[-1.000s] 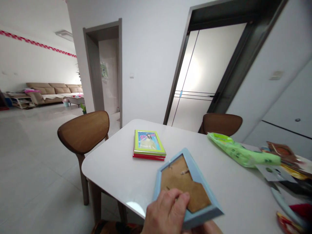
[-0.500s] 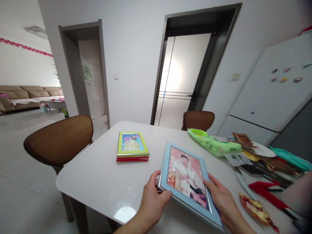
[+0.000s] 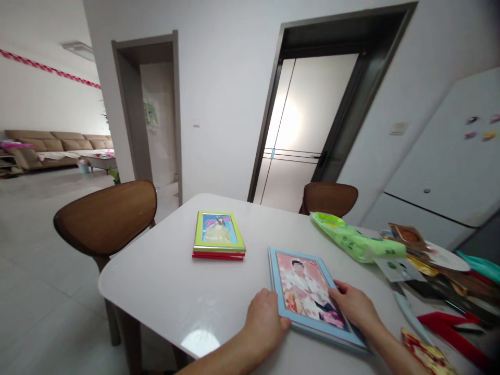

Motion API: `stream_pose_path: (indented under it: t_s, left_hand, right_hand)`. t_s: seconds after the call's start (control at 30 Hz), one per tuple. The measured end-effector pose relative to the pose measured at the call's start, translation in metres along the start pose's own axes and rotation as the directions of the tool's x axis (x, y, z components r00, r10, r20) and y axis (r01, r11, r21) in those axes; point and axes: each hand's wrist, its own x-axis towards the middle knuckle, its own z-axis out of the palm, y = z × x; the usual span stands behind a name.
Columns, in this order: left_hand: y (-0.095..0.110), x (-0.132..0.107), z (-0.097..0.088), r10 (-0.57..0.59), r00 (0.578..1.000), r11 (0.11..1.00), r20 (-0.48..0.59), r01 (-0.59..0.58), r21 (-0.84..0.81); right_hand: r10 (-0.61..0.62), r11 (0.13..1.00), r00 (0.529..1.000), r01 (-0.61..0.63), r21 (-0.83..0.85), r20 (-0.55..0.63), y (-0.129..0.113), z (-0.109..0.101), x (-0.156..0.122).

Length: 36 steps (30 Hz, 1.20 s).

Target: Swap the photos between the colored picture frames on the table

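Chair (image 3: 105, 219) with a brown wooden back stood far left, close against the white table (image 3: 164, 281). Green frame (image 3: 219, 232) sat stacked flat on a red frame (image 3: 217, 255) toward the table's far side, picture up. Your left hand (image 3: 265, 323) was curled onto the near left corner of the blue photo frame (image 3: 308, 284), fingers closed on its edge. That frame lay flat on the table in front of you, picture side up, near the stack but apart from it. Your right hand (image 3: 353, 307) held its right edge, thumb on the face, fingers tight along the border. Second chair (image 3: 330, 197) stood behind the table. Green packet (image 3: 355, 240) lay beyond the blue frame, not touching it. Wrappers and red pieces covered the table's right end; couldn't tell most items apart. One yellow-red wrapper (image 3: 427, 357) lay just beside your right forearm.
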Motion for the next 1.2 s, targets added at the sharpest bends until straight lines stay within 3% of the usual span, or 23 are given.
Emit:
stream_pose_path:
  t_s: [0.1, 0.2, 0.27, 0.4, 0.53, 0.63, 0.77, 0.87, 1.0, 1.07, 1.13, 1.2]
  left_hand:
    - [-0.010, 0.002, -0.010, -0.020, 1.000, 0.999, -0.011, 0.019, -0.050]
    - [-0.028, 0.011, -0.037, -0.087, 0.992, 0.986, -0.090, 0.073, -0.149]
    - [-0.043, 0.020, -0.060, -0.169, 0.973, 0.964, -0.159, 0.130, -0.232]
    - [-0.067, 0.032, -0.098, -0.327, 0.918, 0.876, -0.224, 0.207, -0.435]
    - [-0.078, 0.030, -0.113, -0.410, 0.887, 0.750, -0.212, 0.196, -0.631]
    - [-0.080, 0.028, -0.116, -0.427, 0.881, 0.646, -0.205, 0.138, -0.751]
    - [-0.076, 0.022, -0.117, -0.420, 0.866, 0.522, -0.271, -0.014, -0.853]
    - [-0.069, 0.009, -0.113, -0.412, 0.845, 0.477, -0.342, -0.120, -0.870]
    - [-0.057, -0.020, -0.109, -0.366, 0.846, 0.502, -0.388, -0.171, -0.848]
    - [-0.050, -0.038, -0.109, -0.337, 0.850, 0.542, -0.406, -0.177, -0.821]
    - [-0.039, -0.057, -0.112, -0.303, 0.850, 0.588, -0.430, -0.188, -0.786]
    - [-0.025, -0.077, -0.116, -0.194, 0.863, 0.725, -0.466, -0.195, -0.661]
  right_hand:
    - [-0.059, 0.993, 0.998, 0.056, -0.100, -0.029, -0.010, -0.003, -0.004]
    - [-0.193, 0.972, 0.979, 0.182, -0.152, -0.064, -0.043, 0.003, -0.012]
    - [-0.339, 0.934, 0.939, 0.328, -0.141, -0.060, -0.082, 0.016, -0.019]
    - [-0.615, 0.786, 0.788, 0.615, -0.060, 0.021, -0.176, 0.055, -0.035]
    - [-0.693, 0.720, 0.721, 0.692, -0.050, -0.011, -0.239, 0.080, -0.040]
    - [-0.726, 0.687, 0.688, 0.726, -0.036, -0.002, -0.252, 0.082, -0.047]
    - [-0.770, 0.638, 0.638, 0.768, 0.044, 0.033, -0.244, 0.075, -0.069]
    - [-0.747, 0.660, 0.664, 0.738, 0.140, 0.018, -0.232, 0.066, -0.082]
    - [-0.639, 0.734, 0.768, 0.623, 0.270, -0.037, -0.216, 0.051, -0.088]
    - [-0.558, 0.739, 0.830, 0.495, 0.457, 0.003, -0.211, 0.043, -0.095]
    - [-0.482, 0.671, 0.870, 0.295, 0.680, 0.098, -0.209, 0.035, -0.109]
    - [-0.429, 0.568, 0.888, 0.122, 0.814, 0.167, -0.209, 0.026, -0.127]
